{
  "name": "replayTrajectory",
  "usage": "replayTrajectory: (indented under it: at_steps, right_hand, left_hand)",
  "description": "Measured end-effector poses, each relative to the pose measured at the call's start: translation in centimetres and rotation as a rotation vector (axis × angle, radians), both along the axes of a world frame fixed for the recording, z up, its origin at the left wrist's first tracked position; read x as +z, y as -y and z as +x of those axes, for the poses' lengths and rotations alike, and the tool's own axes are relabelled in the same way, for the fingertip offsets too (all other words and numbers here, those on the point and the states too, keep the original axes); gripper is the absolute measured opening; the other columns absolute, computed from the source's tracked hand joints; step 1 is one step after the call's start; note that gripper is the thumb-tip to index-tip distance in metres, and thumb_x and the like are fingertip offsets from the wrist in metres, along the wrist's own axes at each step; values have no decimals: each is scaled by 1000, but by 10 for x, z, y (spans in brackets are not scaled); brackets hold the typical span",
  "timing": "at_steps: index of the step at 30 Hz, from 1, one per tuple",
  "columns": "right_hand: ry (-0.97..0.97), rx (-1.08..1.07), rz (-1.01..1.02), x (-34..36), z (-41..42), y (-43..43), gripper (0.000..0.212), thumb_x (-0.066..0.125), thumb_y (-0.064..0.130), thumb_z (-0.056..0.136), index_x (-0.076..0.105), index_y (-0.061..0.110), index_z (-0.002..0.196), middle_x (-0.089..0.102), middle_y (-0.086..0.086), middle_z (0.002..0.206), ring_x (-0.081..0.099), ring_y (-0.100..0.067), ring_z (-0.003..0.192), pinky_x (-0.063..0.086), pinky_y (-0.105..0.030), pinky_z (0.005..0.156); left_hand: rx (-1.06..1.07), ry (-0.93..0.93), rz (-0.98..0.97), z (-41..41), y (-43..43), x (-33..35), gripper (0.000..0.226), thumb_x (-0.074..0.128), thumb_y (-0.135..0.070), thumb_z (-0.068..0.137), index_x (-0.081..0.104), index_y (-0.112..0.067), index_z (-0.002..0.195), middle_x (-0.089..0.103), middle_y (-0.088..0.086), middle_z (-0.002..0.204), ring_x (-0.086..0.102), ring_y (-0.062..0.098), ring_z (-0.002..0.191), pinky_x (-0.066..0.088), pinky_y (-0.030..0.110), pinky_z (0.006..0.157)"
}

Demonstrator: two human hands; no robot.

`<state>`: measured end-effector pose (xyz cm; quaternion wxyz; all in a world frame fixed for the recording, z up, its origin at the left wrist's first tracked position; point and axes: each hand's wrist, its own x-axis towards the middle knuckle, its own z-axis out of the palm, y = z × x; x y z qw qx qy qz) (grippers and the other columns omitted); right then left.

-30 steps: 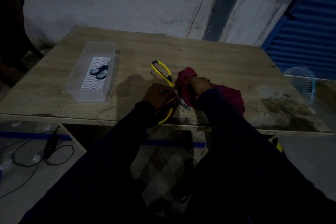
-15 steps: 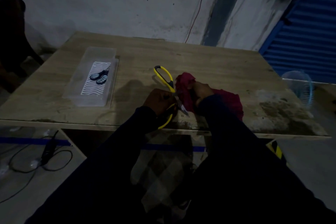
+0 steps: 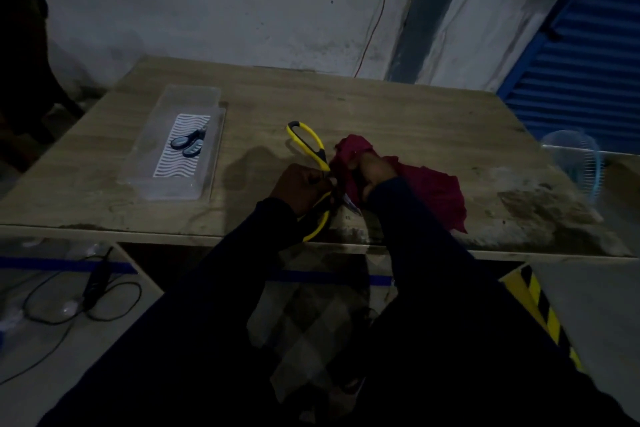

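Note:
A pair of yellow-handled scissors (image 3: 308, 142) lies across the front middle of the wooden table (image 3: 398, 121), one handle loop pointing away and the other near the table's front edge. My left hand (image 3: 299, 185) grips the scissors near the pivot. A crumpled dark red cloth (image 3: 436, 191) lies just right of them. My right hand (image 3: 374, 172) holds a bunched part of that cloth against the short blades (image 3: 351, 204), which poke out below my hands. Dark sleeves cover both arms.
A clear plastic tray (image 3: 180, 146) at the table's left holds a small grey-handled tool (image 3: 188, 144) on a wavy-patterned card. A pale blue fan (image 3: 575, 163) stands off the right edge. Black cable (image 3: 86, 302) lies on the floor at left. Yellow-black hazard tape (image 3: 543, 305) marks the lower right.
The view has shifted a little, so the table sits lower in the picture. My hands stay on the scissors and cloth in about the same pose.

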<state>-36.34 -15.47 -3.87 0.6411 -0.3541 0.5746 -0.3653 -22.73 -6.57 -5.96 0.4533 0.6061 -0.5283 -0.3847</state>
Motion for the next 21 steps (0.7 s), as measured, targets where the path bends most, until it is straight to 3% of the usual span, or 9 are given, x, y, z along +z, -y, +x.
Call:
replayTrajectory:
  at_steps: [3, 7, 11, 13, 15, 18, 21]
  right_hand:
    - [12, -35, 32, -12, 4, 12, 48, 56, 7, 66, 69, 0, 112, 68, -23, 113, 63, -39, 107, 51, -57, 94]
    - [-7, -60, 21, -9, 11, 21, 31, 46, 9, 85, 67, 4, 107, 68, -17, 106, 65, -29, 86, 55, -35, 72]
    - [-154, 19, -17, -8, 13, 18, 9, 53, 18, 82, 60, 15, 79, 63, -10, 86, 62, -24, 69, 50, -32, 60]
    - [-231, 126, -125, -3, 16, 22, 6, 55, 13, 88, 59, 16, 85, 65, -7, 92, 65, -23, 80, 56, -33, 68]
    - [-545, 222, -265, -2, 17, 30, 16, 67, 17, 80, 70, 9, 93, 71, -9, 97, 69, -23, 88, 56, -36, 77]
    - [-715, 283, -216, -7, 17, 42, 34, 76, 26, 73, 71, 10, 102, 71, -7, 102, 66, -19, 85, 52, -29, 76]
    - [-548, 224, -333, 1, 16, 31, 41, 70, 25, 84, 64, 10, 122, 64, -2, 104, 58, -15, 86, 44, -20, 71]
  left_hand:
    - [11, 1, 9, -1, 3, 0, 29, 70, -22, 92, 79, -1, 75, 74, 17, 71, 67, 21, 63, 52, 33, 67]
    - [43, 69, 34, 0, 6, -2, 38, 71, -29, 90, 73, 3, 70, 63, 19, 60, 54, 16, 56, 40, 31, 59]
    - [37, 140, 19, 0, 5, 2, 46, 69, -29, 92, 65, 5, 62, 54, 28, 59, 47, 17, 55, 32, 30, 58]
    - [33, 170, 17, -1, 4, 3, 48, 68, -30, 93, 64, 6, 63, 55, 32, 61, 48, 19, 55, 32, 30, 57]
    - [47, 156, 18, -2, 4, 3, 46, 68, -31, 93, 68, 6, 65, 60, 33, 65, 51, 20, 55, 34, 30, 57]
    - [56, 159, 20, -2, 5, 3, 43, 69, -33, 92, 73, 3, 70, 64, 31, 69, 55, 19, 58, 35, 28, 56]
    - [32, 203, 21, -1, 5, 4, 46, 65, -37, 95, 76, 4, 76, 67, 30, 71, 63, 27, 62, 36, 29, 55]
